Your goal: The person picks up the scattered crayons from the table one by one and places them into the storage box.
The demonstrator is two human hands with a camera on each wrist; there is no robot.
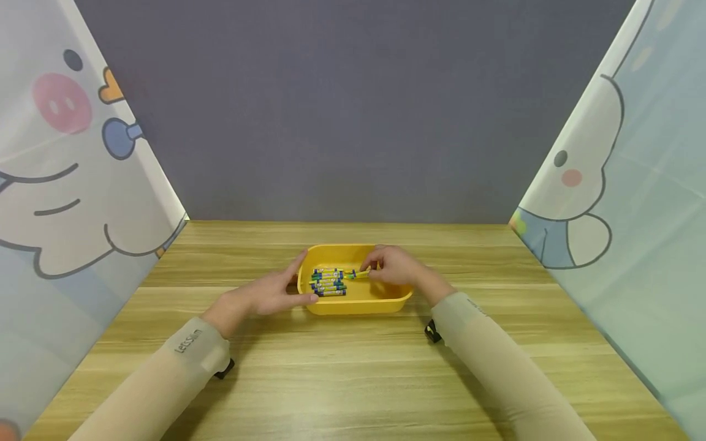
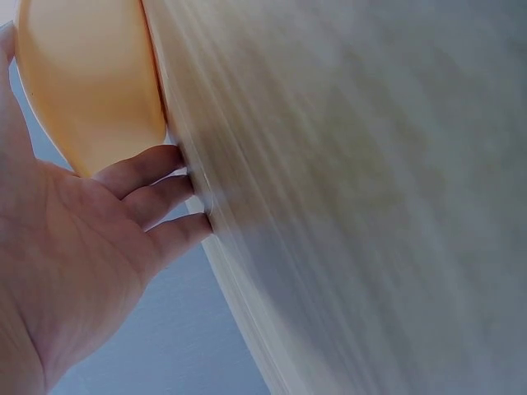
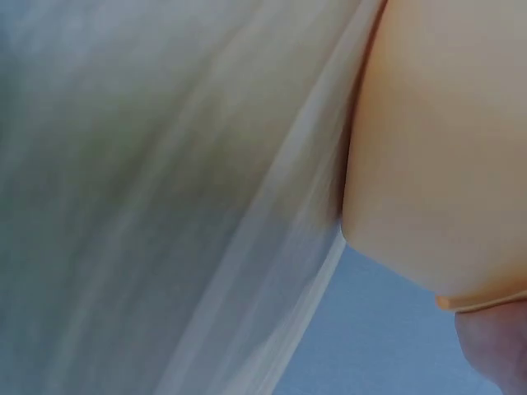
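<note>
A shallow yellow plastic tray (image 1: 358, 307) stands on the wooden table. Several crayons (image 1: 329, 282) in yellow, green and blue wrappers lie side by side in its left half. My left hand (image 1: 270, 293) holds the tray's left end, with the thumb over the near rim and the index finger along the far left corner. In the left wrist view its other fingers (image 2: 160, 197) reach down beside the tray wall to the table. Inside the tray, my right hand (image 1: 394, 266) pinches a yellow-green crayon (image 1: 361, 274) by its right end, the tip pointing left towards the row.
The wooden table (image 1: 353, 367) reaches back to a dark grey panel (image 1: 353, 122). Cloth with cartoon animals hangs along the left side (image 1: 72, 153) and the right side (image 1: 623, 184). Black straps show under both sleeves.
</note>
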